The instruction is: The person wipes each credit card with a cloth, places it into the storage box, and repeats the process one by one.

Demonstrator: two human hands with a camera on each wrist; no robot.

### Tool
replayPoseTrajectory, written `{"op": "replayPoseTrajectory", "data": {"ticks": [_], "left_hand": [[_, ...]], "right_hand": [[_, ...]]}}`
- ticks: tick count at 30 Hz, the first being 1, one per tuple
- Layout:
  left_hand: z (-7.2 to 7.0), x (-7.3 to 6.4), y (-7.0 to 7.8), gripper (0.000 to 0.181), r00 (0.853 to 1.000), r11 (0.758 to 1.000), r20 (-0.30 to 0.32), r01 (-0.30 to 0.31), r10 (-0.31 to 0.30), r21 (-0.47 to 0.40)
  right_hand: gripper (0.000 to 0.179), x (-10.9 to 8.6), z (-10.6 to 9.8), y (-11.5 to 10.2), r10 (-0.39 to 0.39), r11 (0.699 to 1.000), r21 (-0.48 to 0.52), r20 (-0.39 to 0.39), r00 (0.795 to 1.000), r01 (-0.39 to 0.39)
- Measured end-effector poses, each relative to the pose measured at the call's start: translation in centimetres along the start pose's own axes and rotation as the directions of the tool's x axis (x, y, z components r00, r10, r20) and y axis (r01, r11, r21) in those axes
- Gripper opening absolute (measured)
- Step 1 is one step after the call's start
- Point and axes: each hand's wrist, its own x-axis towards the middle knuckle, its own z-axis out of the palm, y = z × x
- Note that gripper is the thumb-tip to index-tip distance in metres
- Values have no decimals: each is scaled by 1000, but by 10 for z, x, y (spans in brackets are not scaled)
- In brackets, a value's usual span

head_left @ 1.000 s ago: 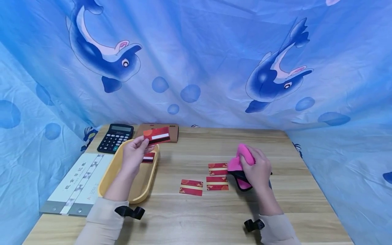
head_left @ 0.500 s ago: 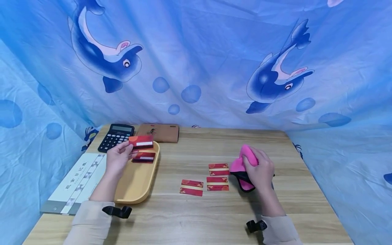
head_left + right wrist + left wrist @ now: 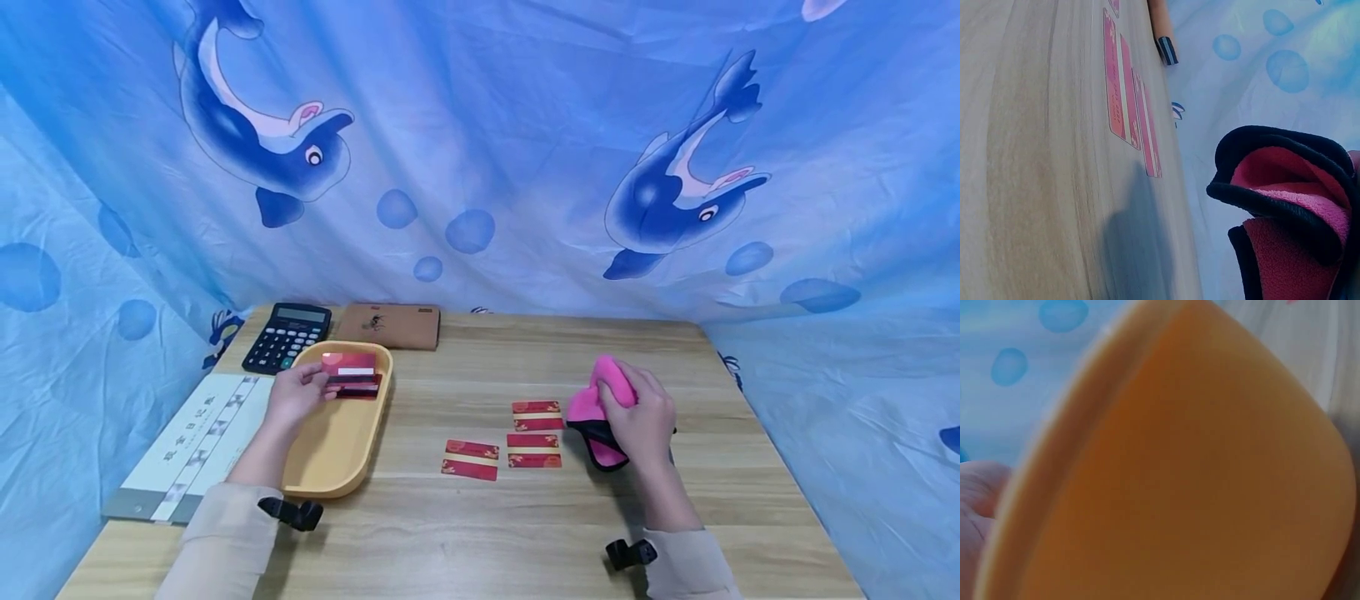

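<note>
My left hand pinches a red card by its left edge, low over the far part of the yellow tray. Another red card lies in the tray, partly covered by the held one. In the left wrist view the tray wall fills most of the picture and hides the fingers' work. My right hand grips a bunched pink cloth with black edging, over the right part of the table. The right wrist view shows the folds of this cloth close up.
Three red cards with pale stripes lie on the wooden table: a left card, a near right card and a far right card. A calculator, a brown wallet and a white ledger surround the tray.
My left hand has moved left and then down with the red card, from above the tray's far rim to inside the tray. The right hand with the cloth has barely shifted.
</note>
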Motion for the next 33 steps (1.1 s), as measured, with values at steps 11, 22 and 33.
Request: {"op": "replayPoseTrajectory", "data": {"ticks": [11, 22, 33], "left_hand": [[2, 2, -11, 58, 999, 991, 41, 18, -24, 134], [4, -3, -8, 72, 1000, 954, 17, 13, -18, 300], [2, -9, 0, 73, 1000, 935, 8, 22, -27, 353]], "right_hand": [[41, -2, -2, -1, 24, 999, -22, 24, 999, -24], [41, -3, -3, 0, 6, 1000, -21, 12, 1000, -6], [42, -4, -10, 6, 18, 1000, -18, -10, 1000, -18]]}}
